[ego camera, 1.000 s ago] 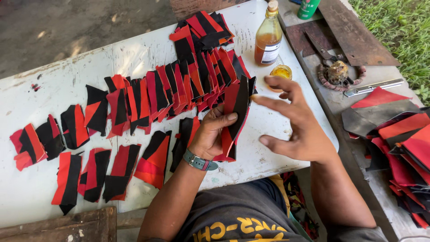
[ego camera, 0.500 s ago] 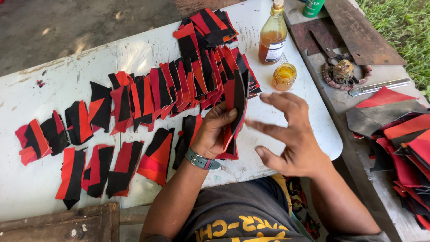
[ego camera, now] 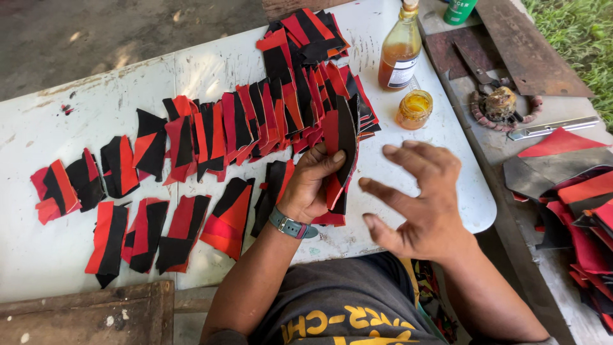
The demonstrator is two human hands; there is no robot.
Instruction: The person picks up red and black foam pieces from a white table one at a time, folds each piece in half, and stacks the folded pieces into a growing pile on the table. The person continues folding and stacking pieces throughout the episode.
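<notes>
My left hand (ego camera: pixel 314 182) grips an upright red and black leather piece (ego camera: pixel 342 137) near the front of the white table (ego camera: pixel 76 128), thumb pressed on its black face. A grey watch sits on that wrist. My right hand (ego camera: pixel 418 201) hovers just to the right of the piece, fingers spread, holding nothing. Several more red and black pieces (ego camera: pixel 255 118) lie in overlapping rows across the table, with others (ego camera: pixel 153 230) laid out singly near the front edge.
A bottle of amber liquid (ego camera: pixel 399 51) and a small jar of yellow glue (ego camera: pixel 415 107) stand at the table's right. A bench to the right holds a tool (ego camera: pixel 501 102), a metal blade (ego camera: pixel 552 128) and a heap of red and grey scraps (ego camera: pixel 575 198).
My right hand has drawn back from the held piece toward me and to the right, fingers still spread. My left hand keeps the piece upright.
</notes>
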